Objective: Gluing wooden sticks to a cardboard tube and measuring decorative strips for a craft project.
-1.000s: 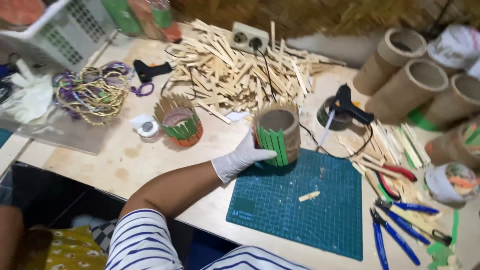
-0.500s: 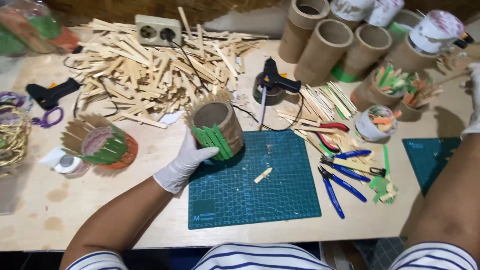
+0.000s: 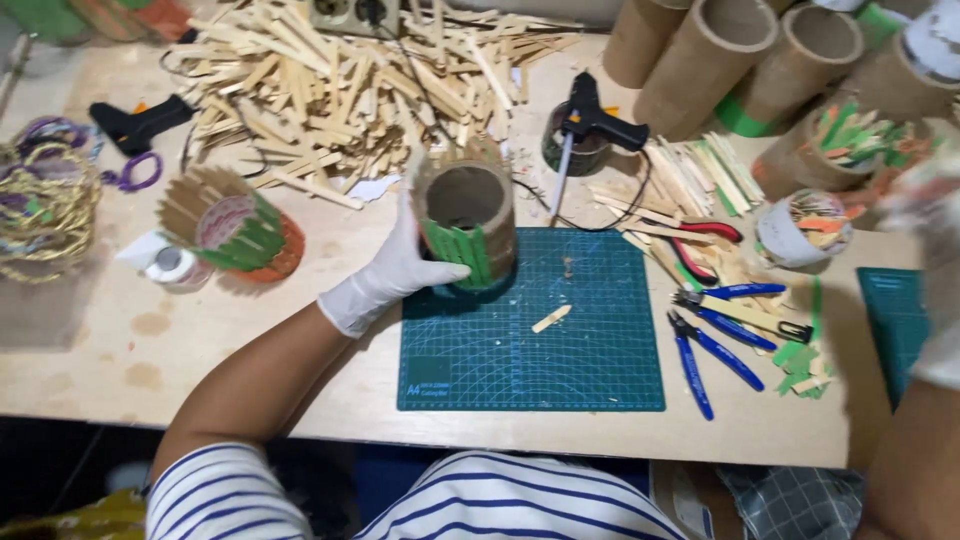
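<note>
Left hand [image 3: 388, 275], white-gloved, gripping cardboard tube [image 3: 466, 225] with green sticks glued on side; tube standing upright on far-left corner of green cutting mat [image 3: 560, 350]; right hand [image 3: 925, 215] blurring at right edge, grip impossible to tell; black glue gun [image 3: 592, 115] resting beyond mat; blue pliers [image 3: 715, 345] lying right of mat on bench [image 3: 110, 340]; second stick-clad tube [image 3: 235, 232] sitting left.

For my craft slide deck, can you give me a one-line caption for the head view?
Gloved left hand steadies a cardboard tube clad in green sticks on a cutting mat.
</note>
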